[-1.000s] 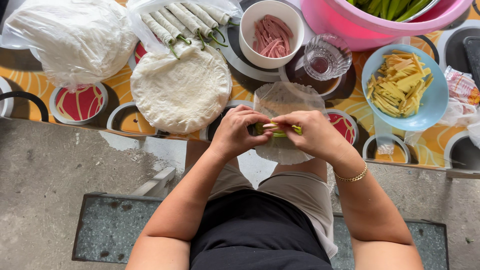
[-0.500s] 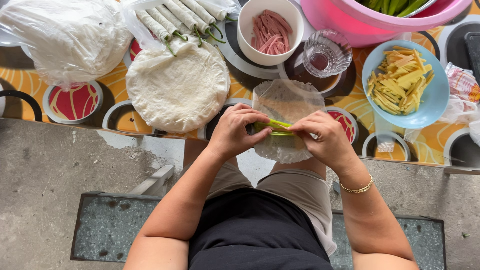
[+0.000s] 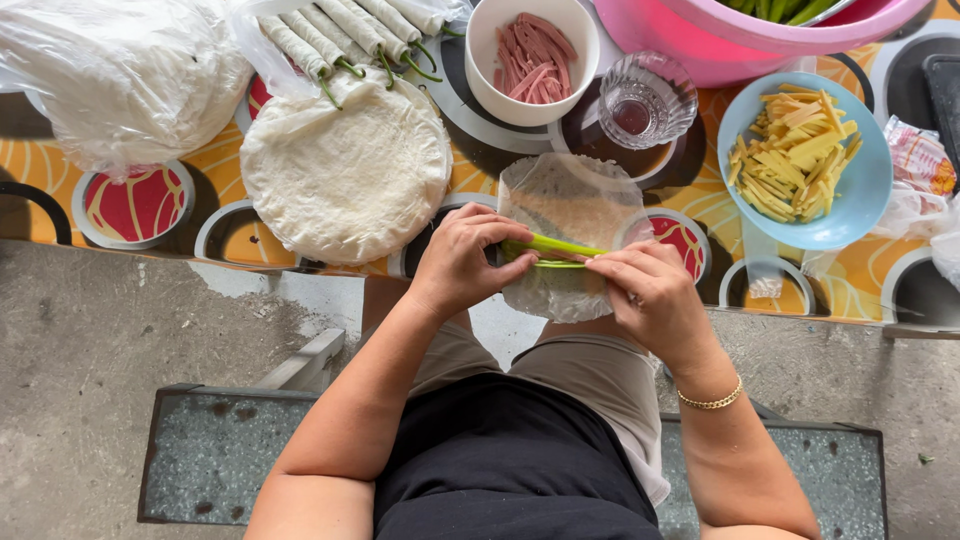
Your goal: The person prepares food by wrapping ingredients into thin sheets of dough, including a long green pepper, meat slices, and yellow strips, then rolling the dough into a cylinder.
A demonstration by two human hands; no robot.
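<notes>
Pinching a bundle of green stalks (image 3: pixel 550 250) between both hands, we work at the near edge of the patterned table (image 3: pixel 690 190), where a thin round wrapper (image 3: pixel 570 205) hangs partly over the edge toward our lap. Our left hand (image 3: pixel 462 262) is curled nearly closed, fingertips clamping the left end of the stalks against the sheet; our right hand (image 3: pixel 655 290) is likewise folded, thumb and fingers gripping the right end together with the wrapper's near side. To do this fold well, we judge, both ends should be kept level and the filling snug, the sheet drawn taut without tearing. Just left of us lies a stack of white wrappers (image 3: pixel 345 175), and beyond it, toward the far edge, finished rolls (image 3: pixel 345 35) sit in a clear plastic bag. A large white plastic bag (image 3: pixel 125 70) fills the far left corner. At the right edge sits a crumpled packet (image 3: pixel 920 160), red and orange print on clear film, too small to read. A white bowl of pink strips (image 3: pixel 530 60), a glass dish (image 3: pixel 640 105) and a blue bowl of yellow sticks (image 3: pixel 800 155) line the far side.
</notes>
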